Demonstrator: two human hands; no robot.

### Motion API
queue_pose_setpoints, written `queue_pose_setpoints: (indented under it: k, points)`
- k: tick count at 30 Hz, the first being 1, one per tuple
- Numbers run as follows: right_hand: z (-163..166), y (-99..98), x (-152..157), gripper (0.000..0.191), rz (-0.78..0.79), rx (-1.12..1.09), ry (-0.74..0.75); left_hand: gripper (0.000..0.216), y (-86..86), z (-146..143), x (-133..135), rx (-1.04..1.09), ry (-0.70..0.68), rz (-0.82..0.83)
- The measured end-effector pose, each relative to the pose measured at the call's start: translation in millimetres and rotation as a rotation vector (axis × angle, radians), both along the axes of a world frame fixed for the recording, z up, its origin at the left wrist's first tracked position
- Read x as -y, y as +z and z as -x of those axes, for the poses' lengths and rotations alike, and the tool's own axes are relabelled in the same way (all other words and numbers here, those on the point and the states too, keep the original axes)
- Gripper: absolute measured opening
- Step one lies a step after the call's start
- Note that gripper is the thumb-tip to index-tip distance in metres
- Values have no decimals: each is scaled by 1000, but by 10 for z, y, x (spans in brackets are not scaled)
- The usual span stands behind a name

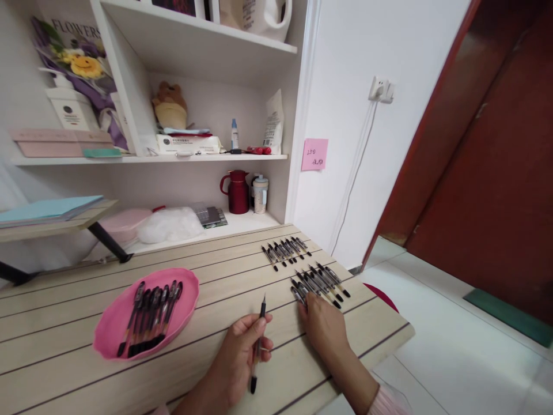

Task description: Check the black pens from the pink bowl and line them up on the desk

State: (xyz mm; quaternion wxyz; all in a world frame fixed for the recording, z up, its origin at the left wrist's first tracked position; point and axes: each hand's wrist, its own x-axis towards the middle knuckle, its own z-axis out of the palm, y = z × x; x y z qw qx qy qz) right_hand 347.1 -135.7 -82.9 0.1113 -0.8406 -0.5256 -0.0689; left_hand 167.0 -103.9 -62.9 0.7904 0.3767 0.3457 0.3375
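Soft, even light is filling the room; the wall (345, 63) is glowing white while the door (488, 167) is showing dim. Past the tabletop's (228, 276) right corner, I'm catching glare on the floor (484, 357). Under the shelves (207, 34), grey shade is gathering. Toward the view's edges, straight lines are leaning, and the pump bottle's (71, 106) small print is blurring.

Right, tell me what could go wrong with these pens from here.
The pen in the left grip has its tip uncovered, so it might mark whatever it brushes. The right grip, at the nearer row of pens, could knock them askew; one might roll off the nearby table edge.
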Motion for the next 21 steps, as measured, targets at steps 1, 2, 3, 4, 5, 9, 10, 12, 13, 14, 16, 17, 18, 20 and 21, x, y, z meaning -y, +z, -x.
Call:
queue_pose_setpoints:
  k: [1,2,3,4,5,9,10,12,13,14,16,17,18,20,21]
  points:
    - [-1,-1,-3,14,0,1,-4,26,-5,0,-4,-1,-1,5]
    - [-4,-1,-6,14,-1,1,-5,27,-10,-1,-8,0,1,8]
    - [-8,-1,-10,14,-4,-1,-7,27,-16,-3,-11,2,4,9]
    - [-13,1,-14,14,-9,-3,-8,27,-22,-4,-14,7,8,11]
    - [-17,6,-15,15,-16,-6,-10,27,-27,-5,-15,15,11,13]
    - [32,72,31,18,-116,-58,-3,23,-36,-7,-9,56,34,31]
    - [76,97,63,19,-147,-110,24,23,-35,-7,-9,65,43,37]
    - [209,141,149,23,-176,-290,145,23,-34,-7,-15,86,55,50]
    - [292,154,199,24,-173,-407,228,23,-34,-7,-20,100,58,53]
    - [380,159,249,24,-163,-523,310,24,-35,-6,-28,115,63,55]
    - [543,142,340,15,-178,-674,382,26,-39,-5,-45,139,93,57]
    - [609,122,375,11,-194,-705,387,27,-41,-4,-54,150,115,56]
    - [660,99,402,9,-211,-711,380,28,-42,-4,-60,158,139,57]
    - [713,50,431,8,-234,-669,371,29,-43,-5,-68,167,172,56]
    - [715,30,435,9,-238,-632,378,29,-44,-7,-69,167,176,56]
